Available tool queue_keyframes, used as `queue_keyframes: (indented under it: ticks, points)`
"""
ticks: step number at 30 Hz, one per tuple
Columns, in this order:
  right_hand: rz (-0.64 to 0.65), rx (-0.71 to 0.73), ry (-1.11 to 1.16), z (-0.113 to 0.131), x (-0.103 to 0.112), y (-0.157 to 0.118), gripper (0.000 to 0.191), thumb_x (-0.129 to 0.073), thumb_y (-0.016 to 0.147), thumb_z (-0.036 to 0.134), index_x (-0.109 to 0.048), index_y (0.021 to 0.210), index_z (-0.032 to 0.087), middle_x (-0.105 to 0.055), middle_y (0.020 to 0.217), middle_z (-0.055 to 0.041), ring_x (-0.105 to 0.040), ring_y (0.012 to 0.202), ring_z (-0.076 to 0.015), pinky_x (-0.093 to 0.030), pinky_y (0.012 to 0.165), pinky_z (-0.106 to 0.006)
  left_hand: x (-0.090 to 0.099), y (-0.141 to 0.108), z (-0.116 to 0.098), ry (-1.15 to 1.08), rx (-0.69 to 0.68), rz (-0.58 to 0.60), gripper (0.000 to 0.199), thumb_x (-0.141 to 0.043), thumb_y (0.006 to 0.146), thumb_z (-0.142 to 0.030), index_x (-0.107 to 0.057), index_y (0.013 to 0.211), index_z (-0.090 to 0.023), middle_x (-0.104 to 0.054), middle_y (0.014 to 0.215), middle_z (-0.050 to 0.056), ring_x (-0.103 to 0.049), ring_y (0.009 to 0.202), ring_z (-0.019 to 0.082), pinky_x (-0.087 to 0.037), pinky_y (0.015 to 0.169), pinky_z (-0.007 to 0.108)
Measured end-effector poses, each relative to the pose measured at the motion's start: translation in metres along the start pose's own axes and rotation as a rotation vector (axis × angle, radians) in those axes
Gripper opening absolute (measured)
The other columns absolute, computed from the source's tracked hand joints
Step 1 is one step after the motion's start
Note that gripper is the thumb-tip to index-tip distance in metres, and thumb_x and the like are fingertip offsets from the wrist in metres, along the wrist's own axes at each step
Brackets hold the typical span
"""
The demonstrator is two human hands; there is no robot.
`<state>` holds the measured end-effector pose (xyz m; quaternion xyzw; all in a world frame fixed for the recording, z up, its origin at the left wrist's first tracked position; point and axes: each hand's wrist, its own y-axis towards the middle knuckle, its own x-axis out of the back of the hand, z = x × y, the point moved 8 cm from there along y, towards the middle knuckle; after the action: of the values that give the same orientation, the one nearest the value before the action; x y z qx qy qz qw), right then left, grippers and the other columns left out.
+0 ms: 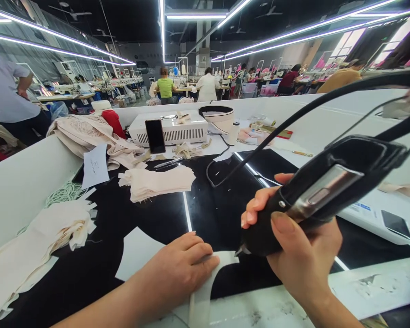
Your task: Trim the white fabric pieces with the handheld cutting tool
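Note:
My right hand (302,255) is wrapped around a black corded handheld tool (358,155) with a silver side plate. Its pointed metal tip (242,250) is at the end of a pale fabric strip (226,258). With fingers curled together, my left hand (187,264) presses that strip onto the black table surface (225,209). The strip bends and runs down toward the front edge. A white sheet (140,250), partly hidden by my left forearm, lies beside the hand. Beyond it rests a stack of cream fabric pieces (160,182).
More cut fabric (41,237) lies at the left, near green cord (66,193) and a printed paper (95,166). A phone (155,136) leans against a white vented box (187,130). The tool's thick black cable (294,111) arcs overhead. Several people work farther back.

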<state>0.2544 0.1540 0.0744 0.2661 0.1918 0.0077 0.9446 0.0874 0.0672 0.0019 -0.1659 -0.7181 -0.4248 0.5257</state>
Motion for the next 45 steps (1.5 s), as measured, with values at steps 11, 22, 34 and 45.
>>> queue_keyframes:
  ticks: [11,22,34,45]
  points:
    - [0.014,-0.004,0.000,-0.009,-0.014,-0.001,0.048,-0.099,0.092,0.049,-0.072,0.126,0.031,-0.075,0.086,0.0029,-0.070,0.061,-0.0174,-0.063,0.056,-0.032,-0.006,-0.002,-0.001,0.031,0.005,-0.026,0.017,-0.060,0.117,-0.012,-0.068,0.132,-0.014,-0.075,0.113,0.006,-0.076,0.106,0.020,-0.059,0.122,0.044]
    - [0.000,0.007,-0.017,-0.007,-0.010,0.001,0.043,-0.099,0.093,0.046,-0.075,0.126,0.031,-0.075,0.086,0.0035,-0.070,0.063,-0.0169,-0.064,0.057,-0.031,-0.002,-0.001,-0.002,0.019,0.010,-0.026,0.021,-0.053,0.120,-0.010,-0.068,0.133,-0.015,-0.077,0.114,0.006,-0.075,0.106,0.021,-0.061,0.119,0.045]
    - [-0.010,0.020,-0.018,-0.007,-0.003,0.003,0.040,-0.099,0.094,0.043,-0.076,0.125,0.031,-0.075,0.086,0.0040,-0.071,0.064,-0.0159,-0.065,0.059,-0.030,0.001,0.000,-0.003,0.035,-0.003,-0.020,0.021,-0.054,0.119,-0.008,-0.066,0.134,-0.015,-0.077,0.116,0.006,-0.075,0.108,0.019,-0.060,0.120,0.043]
    - [0.059,0.006,0.076,0.003,-0.012,-0.006,0.040,-0.097,0.095,0.043,-0.076,0.126,0.030,-0.075,0.085,0.0012,-0.070,0.061,-0.0174,-0.064,0.054,-0.031,-0.001,0.000,-0.002,0.023,-0.003,-0.023,0.020,-0.055,0.118,-0.009,-0.067,0.134,-0.014,-0.077,0.115,0.007,-0.075,0.106,0.020,-0.061,0.118,0.041]
